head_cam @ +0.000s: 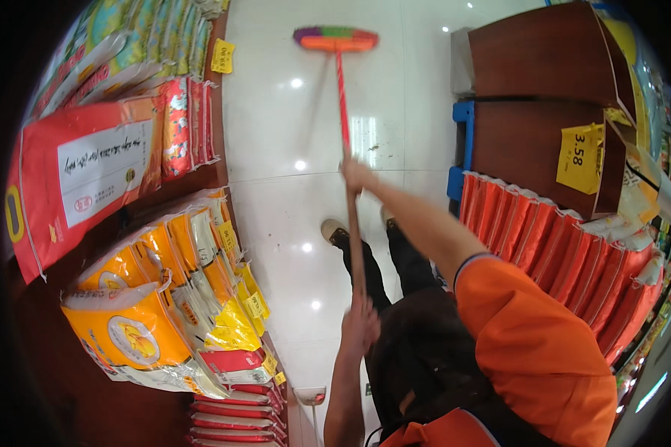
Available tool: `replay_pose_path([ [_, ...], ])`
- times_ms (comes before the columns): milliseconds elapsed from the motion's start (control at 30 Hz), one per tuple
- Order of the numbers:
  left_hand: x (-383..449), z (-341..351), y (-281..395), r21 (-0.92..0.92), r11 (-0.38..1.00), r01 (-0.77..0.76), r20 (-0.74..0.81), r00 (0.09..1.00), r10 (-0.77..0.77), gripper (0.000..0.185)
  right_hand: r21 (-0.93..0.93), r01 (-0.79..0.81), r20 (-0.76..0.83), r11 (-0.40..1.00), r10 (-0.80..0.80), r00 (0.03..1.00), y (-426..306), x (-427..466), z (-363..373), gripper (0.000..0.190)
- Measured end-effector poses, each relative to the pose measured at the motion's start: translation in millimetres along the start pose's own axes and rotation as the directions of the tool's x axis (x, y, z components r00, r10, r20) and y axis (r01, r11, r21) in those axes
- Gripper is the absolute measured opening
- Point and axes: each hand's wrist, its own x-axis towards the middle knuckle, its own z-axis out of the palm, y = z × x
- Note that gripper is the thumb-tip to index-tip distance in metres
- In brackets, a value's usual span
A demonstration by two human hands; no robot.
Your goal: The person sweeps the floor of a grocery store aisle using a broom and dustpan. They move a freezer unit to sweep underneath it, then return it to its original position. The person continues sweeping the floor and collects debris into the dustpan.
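Note:
A broom with a long handle (344,112) reaches up the middle of the view, its orange, green and purple head (336,39) on the glossy tiled floor (268,223). One of my hands, my right hand (359,174), is closed around the handle at mid-length, my arm stretched out from the orange sleeve. Lower down, near my body, my left hand (361,324) grips the handle's rear part. Small dark bits of debris (373,148) lie on the tiles to the right of the handle. My shoes stand on the floor below the right hand.
Shelves with orange bags (134,335), a large red bag (89,179) and other packed sacks line the left. On the right are brown display boards (537,56), a blue pallet (463,151) and a row of red sacks (553,251). A long-handled dustpan (310,395) stands at the bottom.

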Motion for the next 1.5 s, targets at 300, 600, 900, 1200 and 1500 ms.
replay_pose_path([
  [300,-234.9,-76.6,-190.5,-0.045,0.892,0.451,-0.322,0.838,-0.44,0.045,0.87,-0.323,0.338,0.373,0.026,0.941,-163.9,-280.7,165.0,0.038],
  [600,-110.5,76.8,-120.6,0.212,0.968,0.136,-0.253,0.964,-0.08,0.046,0.83,-0.012,-0.189,0.558,0.301,0.935,53.0,-184.1,65.7,0.037],
  [900,-69.1,80.4,-162.0,0.247,0.933,0.262,-0.158,0.961,-0.228,0.044,0.536,-0.129,-0.065,0.834,0.194,0.979,115.7,-177.6,149.4,0.023],
  [1200,-194.3,-42.2,-228.3,0.324,0.86,0.395,-0.368,0.89,-0.27,0.046,0.924,-0.295,0.254,0.242,0.188,0.949,-89.8,-345.4,184.0,0.038],
  [1500,-45.4,-29.4,-208.0,0.481,0.851,0.21,-0.038,0.975,-0.219,0.046,0.905,-0.357,0.164,0.234,0.581,0.797,87.2,-211.5,233.1,0.035],
])
